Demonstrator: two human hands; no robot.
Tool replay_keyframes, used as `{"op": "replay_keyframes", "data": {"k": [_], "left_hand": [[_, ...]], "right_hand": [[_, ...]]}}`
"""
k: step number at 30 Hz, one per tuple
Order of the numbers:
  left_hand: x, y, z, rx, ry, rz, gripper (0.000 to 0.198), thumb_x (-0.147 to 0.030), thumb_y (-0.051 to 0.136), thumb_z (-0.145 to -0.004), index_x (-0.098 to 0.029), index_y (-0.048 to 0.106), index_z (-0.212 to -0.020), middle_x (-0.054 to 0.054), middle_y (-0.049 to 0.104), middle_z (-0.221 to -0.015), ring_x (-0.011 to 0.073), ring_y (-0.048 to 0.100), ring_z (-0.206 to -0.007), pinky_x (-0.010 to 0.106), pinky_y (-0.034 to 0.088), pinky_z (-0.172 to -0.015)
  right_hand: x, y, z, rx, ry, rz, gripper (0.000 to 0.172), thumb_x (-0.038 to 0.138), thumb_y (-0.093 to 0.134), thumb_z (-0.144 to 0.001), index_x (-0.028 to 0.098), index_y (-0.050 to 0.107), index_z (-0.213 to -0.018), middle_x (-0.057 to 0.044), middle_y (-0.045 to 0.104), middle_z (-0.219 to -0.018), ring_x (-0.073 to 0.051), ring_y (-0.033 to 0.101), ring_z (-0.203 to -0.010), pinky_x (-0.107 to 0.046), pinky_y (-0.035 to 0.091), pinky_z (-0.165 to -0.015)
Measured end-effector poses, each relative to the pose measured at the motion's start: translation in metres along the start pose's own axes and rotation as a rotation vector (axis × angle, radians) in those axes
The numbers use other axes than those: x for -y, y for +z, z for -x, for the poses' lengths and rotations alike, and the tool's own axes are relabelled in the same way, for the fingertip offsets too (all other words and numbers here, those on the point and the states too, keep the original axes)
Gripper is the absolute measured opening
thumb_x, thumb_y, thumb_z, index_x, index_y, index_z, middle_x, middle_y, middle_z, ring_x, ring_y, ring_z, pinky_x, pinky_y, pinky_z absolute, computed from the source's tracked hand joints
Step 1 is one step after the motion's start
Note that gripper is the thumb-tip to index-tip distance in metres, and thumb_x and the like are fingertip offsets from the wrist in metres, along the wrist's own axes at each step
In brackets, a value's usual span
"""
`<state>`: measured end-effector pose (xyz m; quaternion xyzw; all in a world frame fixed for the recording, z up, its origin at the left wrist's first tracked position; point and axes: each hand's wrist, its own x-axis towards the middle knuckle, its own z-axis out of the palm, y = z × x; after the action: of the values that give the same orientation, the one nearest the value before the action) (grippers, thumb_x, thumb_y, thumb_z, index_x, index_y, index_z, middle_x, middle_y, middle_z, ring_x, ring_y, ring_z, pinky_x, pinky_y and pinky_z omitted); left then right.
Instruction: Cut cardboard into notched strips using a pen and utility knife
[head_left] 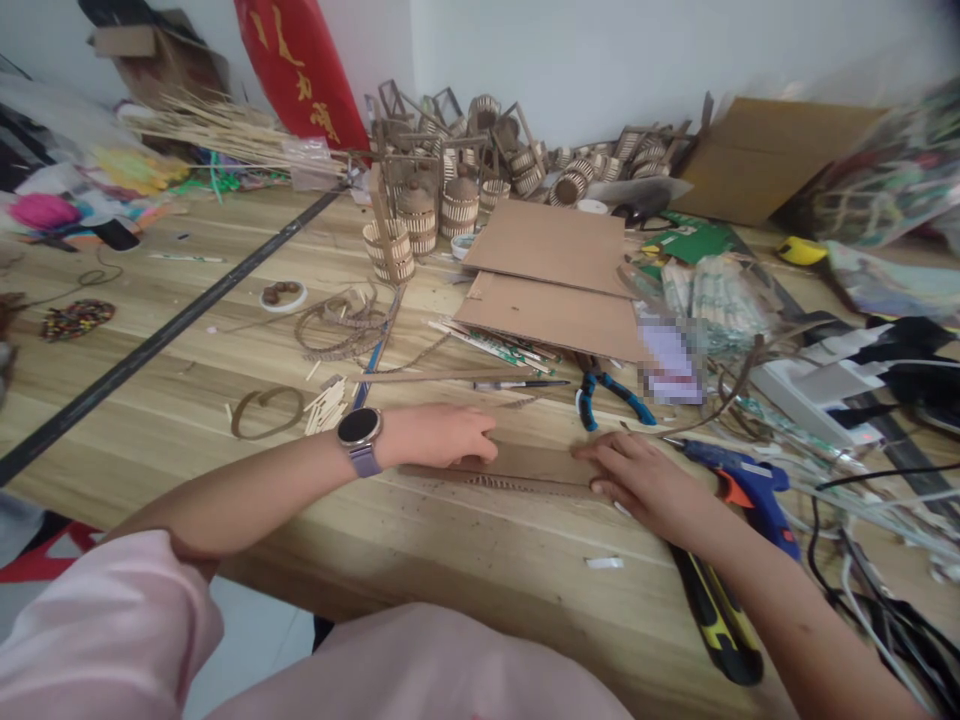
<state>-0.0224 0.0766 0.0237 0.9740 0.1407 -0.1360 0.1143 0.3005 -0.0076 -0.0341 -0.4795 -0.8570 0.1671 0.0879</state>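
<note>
A long brown corrugated cardboard strip (525, 470) lies flat on the wooden table (225, 400) in front of me. My left hand (442, 435), with a watch on the wrist, rests on the strip's left end, fingers together and pressing down. My right hand (637, 480) lies flat on the strip's right end, fingers stretched out. Neither hand grips anything.
Blue-handled pliers (611, 395) and a pen (517, 384) lie just beyond the strip. A blue glue gun (742, 480) and a yellow-black utility knife (716, 620) sit by my right forearm. Cardboard sheets (555, 280), small woven baskets (420, 215) and cables (862, 560) crowd the back and right.
</note>
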Motion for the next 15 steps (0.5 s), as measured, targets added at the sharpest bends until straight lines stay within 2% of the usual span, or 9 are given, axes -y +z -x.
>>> {"op": "replay_keyframes", "data": {"k": [3,8,15], "left_hand": [[-0.002,-0.009,-0.010,0.057,0.019,-0.002,0.032,-0.001,0.055,-0.086,-0.022,0.067,-0.106,0.005,0.060,-0.103,0.0178,0.057,-0.084,0.028,0.033,-0.059],[-0.004,-0.020,-0.021,0.157,0.024,0.011,0.062,0.002,0.056,-0.083,-0.032,0.058,-0.134,0.003,0.062,-0.101,0.0174,0.058,-0.078,0.027,0.032,-0.057],[-0.003,-0.015,-0.020,0.101,0.019,0.016,0.073,0.004,0.051,-0.081,-0.039,0.057,-0.138,0.004,0.061,-0.101,0.0170,0.059,-0.077,0.025,0.035,-0.057]], "right_hand": [[-0.001,0.000,0.000,0.010,0.008,-0.002,0.029,0.029,0.050,-0.094,0.024,0.063,-0.120,-0.013,0.065,-0.117,-0.027,0.062,-0.109,-0.046,0.052,-0.094],[-0.005,0.002,0.000,0.004,0.013,-0.006,0.030,0.033,0.050,-0.094,0.024,0.064,-0.119,-0.013,0.066,-0.116,-0.028,0.063,-0.108,-0.047,0.053,-0.092],[-0.003,0.000,-0.001,0.000,-0.001,-0.031,0.031,0.032,0.050,-0.094,0.021,0.065,-0.119,-0.015,0.066,-0.117,-0.029,0.062,-0.110,-0.050,0.052,-0.094]]}}
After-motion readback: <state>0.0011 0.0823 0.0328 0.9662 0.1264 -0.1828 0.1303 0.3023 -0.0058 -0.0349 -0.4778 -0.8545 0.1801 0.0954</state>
